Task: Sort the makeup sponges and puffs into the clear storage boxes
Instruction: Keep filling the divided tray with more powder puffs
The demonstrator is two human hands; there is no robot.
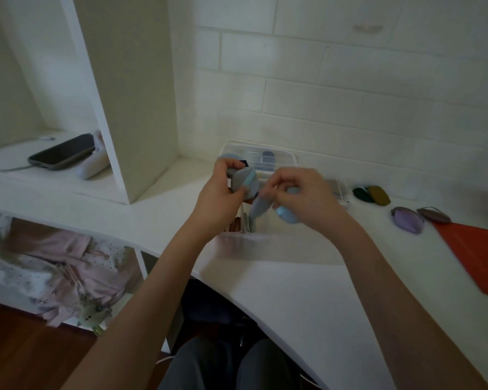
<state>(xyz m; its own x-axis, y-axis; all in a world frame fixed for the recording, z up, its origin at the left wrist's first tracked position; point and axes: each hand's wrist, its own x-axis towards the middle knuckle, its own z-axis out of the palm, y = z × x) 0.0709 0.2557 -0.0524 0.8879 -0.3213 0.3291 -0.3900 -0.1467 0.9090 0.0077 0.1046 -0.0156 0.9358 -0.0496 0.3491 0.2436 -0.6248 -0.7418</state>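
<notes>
My left hand (219, 190) grips a stack of grey-blue puffs (244, 182) with a light blue strap across the front one. My right hand (304, 195) holds a grey puff (259, 208) between its fingertips and a light blue puff (288, 216) under the palm. Both hands hover over the near clear storage box (279, 243), which has several puffs standing at its left end. A second clear box (258, 157) behind holds a blue-grey sponge. On the desk to the right lie a dark green puff (361, 194), an olive puff (379, 195), a lilac puff (407, 223) and a mauve puff (434, 215).
An orange folder (476, 254) lies at the right edge of the white desk (293, 291). A dark phone (62, 152) on a cable sits in the shelf cubby to the left. Pink and dotted fabric (54, 263) fills the lower shelf. My knees are under the desk.
</notes>
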